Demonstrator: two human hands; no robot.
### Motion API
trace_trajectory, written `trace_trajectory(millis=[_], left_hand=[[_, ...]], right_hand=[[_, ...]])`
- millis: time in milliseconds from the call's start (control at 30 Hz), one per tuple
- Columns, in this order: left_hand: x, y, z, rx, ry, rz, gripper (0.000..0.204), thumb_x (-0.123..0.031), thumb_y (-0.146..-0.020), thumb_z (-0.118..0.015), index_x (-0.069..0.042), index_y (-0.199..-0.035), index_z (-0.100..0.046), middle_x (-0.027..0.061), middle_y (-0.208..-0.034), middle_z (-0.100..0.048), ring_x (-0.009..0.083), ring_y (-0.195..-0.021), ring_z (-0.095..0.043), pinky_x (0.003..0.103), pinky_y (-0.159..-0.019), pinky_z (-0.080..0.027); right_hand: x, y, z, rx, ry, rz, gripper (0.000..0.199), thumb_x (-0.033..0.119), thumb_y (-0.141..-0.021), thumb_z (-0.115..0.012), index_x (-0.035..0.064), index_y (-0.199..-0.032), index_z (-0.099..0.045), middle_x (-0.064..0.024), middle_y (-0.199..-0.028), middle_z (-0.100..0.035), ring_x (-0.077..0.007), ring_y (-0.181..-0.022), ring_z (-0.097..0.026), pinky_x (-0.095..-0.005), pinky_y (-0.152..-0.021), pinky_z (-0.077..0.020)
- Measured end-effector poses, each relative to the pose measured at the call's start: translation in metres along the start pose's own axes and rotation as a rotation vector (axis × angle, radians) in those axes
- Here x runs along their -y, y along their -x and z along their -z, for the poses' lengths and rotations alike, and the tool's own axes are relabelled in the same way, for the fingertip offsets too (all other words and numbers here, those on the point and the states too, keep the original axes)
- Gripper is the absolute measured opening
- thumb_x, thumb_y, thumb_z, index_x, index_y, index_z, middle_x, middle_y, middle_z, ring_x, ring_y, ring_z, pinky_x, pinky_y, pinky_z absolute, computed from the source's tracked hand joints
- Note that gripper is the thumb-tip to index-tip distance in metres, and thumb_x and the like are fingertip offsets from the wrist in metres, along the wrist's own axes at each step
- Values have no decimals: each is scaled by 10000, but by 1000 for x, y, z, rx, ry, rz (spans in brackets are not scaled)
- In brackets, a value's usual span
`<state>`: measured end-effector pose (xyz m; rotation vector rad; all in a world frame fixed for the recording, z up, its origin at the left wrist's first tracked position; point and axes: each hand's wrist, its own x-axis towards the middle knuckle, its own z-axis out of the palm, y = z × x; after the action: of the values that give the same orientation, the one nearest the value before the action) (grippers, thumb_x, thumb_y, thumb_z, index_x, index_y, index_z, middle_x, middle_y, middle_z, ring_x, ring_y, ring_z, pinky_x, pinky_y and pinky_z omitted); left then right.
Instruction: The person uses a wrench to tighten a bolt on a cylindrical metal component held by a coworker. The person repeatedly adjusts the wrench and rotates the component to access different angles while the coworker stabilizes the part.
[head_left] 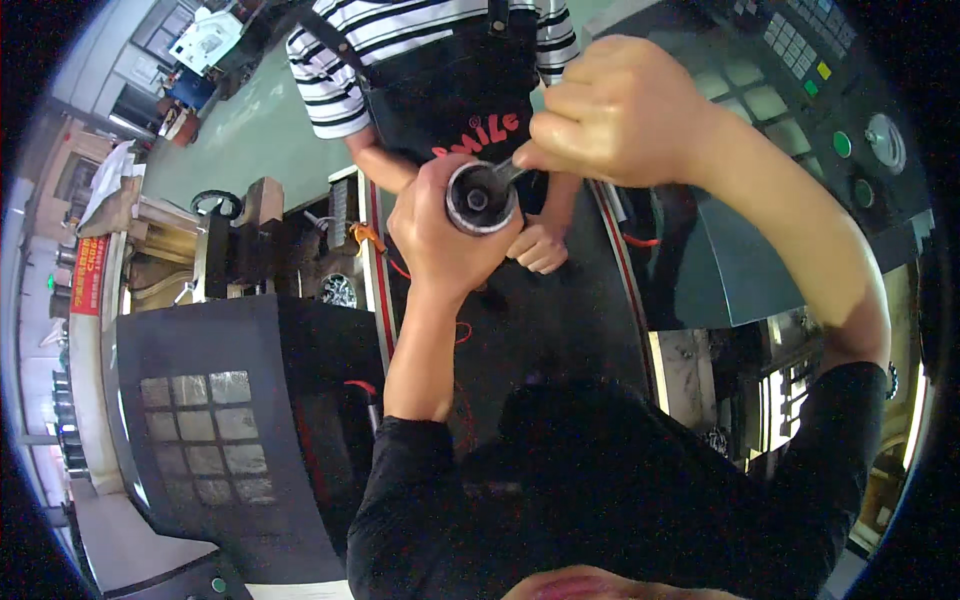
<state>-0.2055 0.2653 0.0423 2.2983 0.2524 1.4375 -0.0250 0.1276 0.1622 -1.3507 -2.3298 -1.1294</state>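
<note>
A person's left hand (440, 225) wraps its fingers tight around a round metal cylinder (481, 197), its dark open end turned up toward the camera, held at chest height near the middle of the view. The right hand (620, 110), curled into a fist, grips the handle of a slim metal tool (508, 172) whose tip reaches into the cylinder's mouth. Just beyond, a co-worker in a striped shirt and black apron (455, 85) stands facing them, one hand (538, 247) hanging close beneath the cylinder. A grey machine control panel (800, 70) with keys and green buttons rises at the right; a dark machine housing (215, 400) with a gridded window sits lower left.
</note>
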Motion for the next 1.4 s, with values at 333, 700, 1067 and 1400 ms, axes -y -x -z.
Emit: trace_trajectory(millis=[333,700,1067,1400], left_hand=[[-2,-19,-16,14,-24,-206,491,-139,-640,-889,-86,-1054,-631,89,-909,-724,290,-789,-724,385,-729,-579],[2,-11,-27,-108,61,-186,429,-152,-606,-863,-95,-981,-663,73,-854,-689,305,-751,-690,405,-695,-548],[-6,3,-8,-62,-4,-120,479,-132,-677,-908,-74,-1061,-628,115,-927,-746,237,-837,-745,360,-779,-593],[-18,8,4,-64,250,-163,496,-159,-620,-960,-69,-983,-634,66,-884,-707,264,-777,-687,373,-732,-548]], right_hand=[[14,34,14,24,87,-159,332,393,-849,-716,138,-680,-587,-21,-615,-593,-240,-602,-659,-388,-567,-521],[18,26,16,28,122,-117,292,376,-855,-698,148,-698,-605,-10,-641,-603,-223,-642,-669,-385,-620,-540],[34,6,23,39,157,-106,340,401,-817,-761,152,-682,-574,24,-653,-530,-178,-644,-589,-334,-607,-456],[94,0,53,176,305,-292,250,381,-831,-689,160,-724,-642,0,-660,-618,-196,-663,-664,-351,-644,-507]])
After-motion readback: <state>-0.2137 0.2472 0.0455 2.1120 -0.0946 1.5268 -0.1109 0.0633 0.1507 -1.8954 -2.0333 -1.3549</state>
